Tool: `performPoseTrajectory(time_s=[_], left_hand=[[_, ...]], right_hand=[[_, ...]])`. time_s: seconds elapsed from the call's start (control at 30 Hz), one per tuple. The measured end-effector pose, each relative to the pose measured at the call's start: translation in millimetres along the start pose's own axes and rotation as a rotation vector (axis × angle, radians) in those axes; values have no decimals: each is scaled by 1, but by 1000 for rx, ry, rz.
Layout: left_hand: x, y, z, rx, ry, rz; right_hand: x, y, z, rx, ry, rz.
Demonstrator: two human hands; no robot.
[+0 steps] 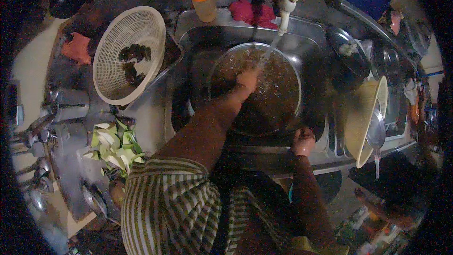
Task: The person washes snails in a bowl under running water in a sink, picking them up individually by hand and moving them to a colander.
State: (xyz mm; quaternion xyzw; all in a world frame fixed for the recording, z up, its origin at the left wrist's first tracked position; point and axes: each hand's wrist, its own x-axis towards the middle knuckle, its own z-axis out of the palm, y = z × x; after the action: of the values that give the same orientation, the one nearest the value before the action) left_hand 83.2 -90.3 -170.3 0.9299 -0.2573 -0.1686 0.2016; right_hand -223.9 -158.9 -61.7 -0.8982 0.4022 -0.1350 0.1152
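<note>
A large round metal basin (300,88) sits in the steel sink (311,39), filled with brownish water that has small bits on its surface. Water runs into it from the white tap (287,9) above. My left hand (248,79) is over the basin's middle, its fingers blurred at or in the water; whether they hold anything is unclear. At the basin's lower right rim is my right hand (303,141), with curled fingers, close to or on the rim; its grip cannot be made out.
A cream plastic colander (106,53) with dark pieces stands left of the sink, above pale green vegetable peels (116,145). An orange-lidded container (204,5) and a pink cloth (247,13) lie behind. To the right are a yellow basket (357,124) and a metal strainer (376,129).
</note>
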Motion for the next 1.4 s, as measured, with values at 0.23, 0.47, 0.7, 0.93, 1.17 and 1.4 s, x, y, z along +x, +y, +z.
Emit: performPoseTrajectory(time_s=[0.23,0.47,0.7,0.93,1.17,1.4], left_hand=[[28,21,-38,-319,497,369],[9,57,-67,-1991,-567,-246],[27,36,-36,-2227,-839,-295],[24,35,-51,-1319,-340,-101],[23,-37,15,357,301,640],[79,13,-4,-531,526,497]], right_hand=[[3,-8,1,180,47,-11],[0,16,6,31,4,89],[2,9,4,61,8,-17],[5,-6,-7,54,-94,112],[12,-22,0,115,4,-1],[25,-9,-5,236,-30,115]])
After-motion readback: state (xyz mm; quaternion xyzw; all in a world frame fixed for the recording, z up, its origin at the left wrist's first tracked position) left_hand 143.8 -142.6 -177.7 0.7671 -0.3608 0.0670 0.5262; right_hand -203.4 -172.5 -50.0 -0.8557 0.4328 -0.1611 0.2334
